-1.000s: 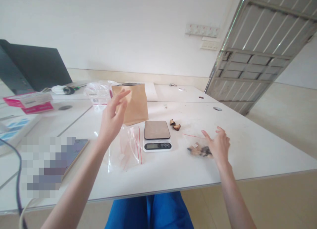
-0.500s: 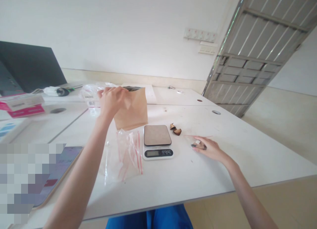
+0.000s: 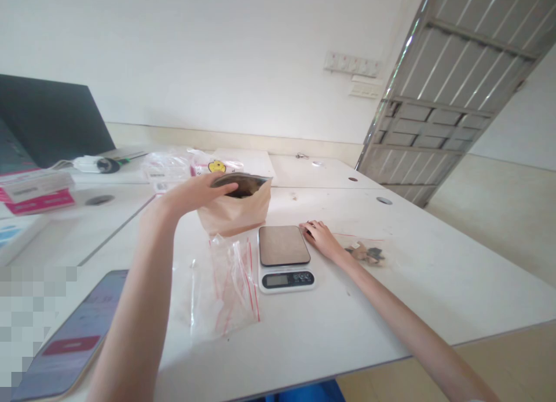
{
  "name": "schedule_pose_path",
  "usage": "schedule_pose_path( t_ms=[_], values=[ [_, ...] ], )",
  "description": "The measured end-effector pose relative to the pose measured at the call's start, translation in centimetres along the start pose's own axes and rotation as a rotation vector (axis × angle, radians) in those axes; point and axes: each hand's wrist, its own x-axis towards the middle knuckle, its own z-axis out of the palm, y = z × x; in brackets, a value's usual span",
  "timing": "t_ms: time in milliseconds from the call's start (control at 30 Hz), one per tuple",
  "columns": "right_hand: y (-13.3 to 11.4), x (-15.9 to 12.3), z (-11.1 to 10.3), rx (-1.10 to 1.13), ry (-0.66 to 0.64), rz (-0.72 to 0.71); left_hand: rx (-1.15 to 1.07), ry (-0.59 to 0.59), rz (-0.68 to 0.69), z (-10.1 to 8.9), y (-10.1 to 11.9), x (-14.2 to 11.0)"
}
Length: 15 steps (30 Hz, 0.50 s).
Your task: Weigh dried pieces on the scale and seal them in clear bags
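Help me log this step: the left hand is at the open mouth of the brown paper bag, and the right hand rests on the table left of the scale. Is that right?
Not quite. The head view shows the right hand on the table to the right of the scale, not left. The left hand is indeed at the open mouth of the brown paper bag.

A white bench [image 3: 391, 309] carries a brown paper bag [image 3: 234, 212], a small digital scale [image 3: 284, 256], clear zip bags [image 3: 226, 286], a filled pouch [image 3: 367, 253] and a phone [image 3: 73, 347].
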Motion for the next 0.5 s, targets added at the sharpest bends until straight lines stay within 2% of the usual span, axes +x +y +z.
schedule_pose_path(
  t_ms=[100,200,300,400,467,500],
  values=[
    [-0.4,-0.4,-0.4,0.047,0.07,0.007,0.001,-0.217,0.023,-0.7,1.2,-1.5],
    [-2.5,-0.9,-1.4,0.104,0.155,0.009,0.023,-0.41,-0.013,-1.0,2.4,-2.7],
    [-5.6,-0.9,-2.1,0.205,0.116,-0.129,0.038,-0.411,-0.001,-0.9,3.4,-3.3],
    [-7.8,-0.6,-2.1,0.173,-0.064,-0.275,0.032,-0.422,0.056,-0.8,4.2,-3.6],
    [-8.6,-0.8,-1.9,0.073,-0.096,-0.265,0.029,-0.442,0.065,-0.8,4.5,-3.8],
    [-8.8,-1.1,-1.8,0.04,-0.062,-0.246,0.025,-0.444,0.065,-0.8,4.5,-3.9]
  ],
)
